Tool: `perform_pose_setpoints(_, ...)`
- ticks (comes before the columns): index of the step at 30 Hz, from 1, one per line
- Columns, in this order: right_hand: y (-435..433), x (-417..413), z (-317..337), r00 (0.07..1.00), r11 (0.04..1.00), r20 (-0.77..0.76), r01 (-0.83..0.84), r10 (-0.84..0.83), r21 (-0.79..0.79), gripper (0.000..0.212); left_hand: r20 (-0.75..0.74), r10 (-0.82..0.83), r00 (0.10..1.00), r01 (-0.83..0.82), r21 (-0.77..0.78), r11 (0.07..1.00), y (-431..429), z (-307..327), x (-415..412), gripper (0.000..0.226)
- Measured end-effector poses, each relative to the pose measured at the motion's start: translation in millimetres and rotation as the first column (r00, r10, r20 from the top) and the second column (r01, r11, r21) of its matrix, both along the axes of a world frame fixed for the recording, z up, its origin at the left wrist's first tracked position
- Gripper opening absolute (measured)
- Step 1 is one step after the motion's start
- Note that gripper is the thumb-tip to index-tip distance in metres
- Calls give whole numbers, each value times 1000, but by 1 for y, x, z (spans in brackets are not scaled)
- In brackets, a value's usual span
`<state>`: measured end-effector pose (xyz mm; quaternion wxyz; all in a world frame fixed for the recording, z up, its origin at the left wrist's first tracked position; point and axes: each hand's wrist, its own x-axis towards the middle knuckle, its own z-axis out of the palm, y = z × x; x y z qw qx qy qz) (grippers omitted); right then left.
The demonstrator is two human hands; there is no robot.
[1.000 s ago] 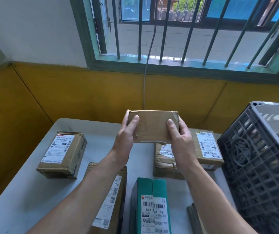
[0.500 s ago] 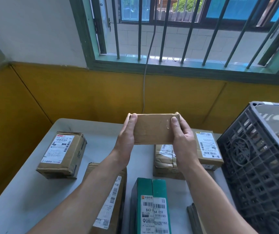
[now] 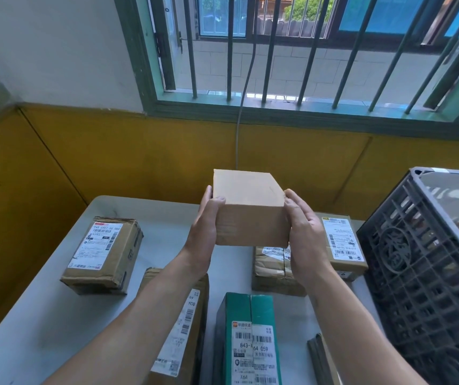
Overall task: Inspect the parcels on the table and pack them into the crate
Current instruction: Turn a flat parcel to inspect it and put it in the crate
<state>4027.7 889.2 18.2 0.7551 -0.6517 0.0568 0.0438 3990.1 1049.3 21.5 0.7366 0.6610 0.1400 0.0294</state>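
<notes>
Brown cardboard box (image 3: 250,215) is up in the air over the table (image 3: 42,315), squeezed between both hands. The left hand (image 3: 204,234) holds its left side, thumb on the front. The right hand (image 3: 306,240) holds its right side. Its wide side goes from hand to hand. The grey crate (image 3: 417,273) stands to the right, closest to the right hand, so the box probably needs to go that way.

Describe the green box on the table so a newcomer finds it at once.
Start at the grey table under the barred window, with the dark grey plastic crate at the right. At its near edge, between the left forearm and right forearm, lies the green cardboard box. It alone is green; the parcels around it are brown cardboard.
</notes>
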Motion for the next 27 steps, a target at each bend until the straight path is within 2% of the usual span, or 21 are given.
perform_pose_setpoints(3, -1, 0, -1, 1000, 1000, -22, -4, 4, 7, 37, -38, -19, 999, 18, -29, 999, 2, 1, 2, 84)
perform_pose_setpoints(6, 0, 1, 1, 1000, 1000, -21, -9, 9, 0, 45, -46, -11, 999, 9, -46, 999, 2, 2, 2, 67)
perform_pose_setpoints(8, -1, 2, 2, 999, 999, -25, -24, 23, -25, 50, -34, -7, 999, 6, -44, 999, 1, 2, 1, 71)
perform_pose_setpoints(11, -1, 5, 2, 998, 999, -62, -20, 18, -28, 35, -18, -38, 999, 37, -21, 999, -2, 2, -1, 79)
perform_pose_setpoints(17, -2, 6, -3, 998, 999, -62, -20, 19, -30, 18, -49, -55, 997, 54, -29, 998, 2, 1, 1, 78)
perform_pose_setpoints(20, -2, 6, -5, 999, 999, -48, -13, 11, -49, 20, -59, -10, 998, 9, -33, 999, 4, -2, 2, 64)
perform_pose_setpoints(23, -2, 7, -5, 999, 998, -39, -7, 4, -69, 29, -50, -6, 999, 4, -50, 999, 3, -3, 0, 72)
perform_pose_setpoints(27, -3, 8, -6, 999, 996, -30, -14, 11, -86, 24, -42, -7, 999, 5, -69, 998, 4, -3, -1, 68)
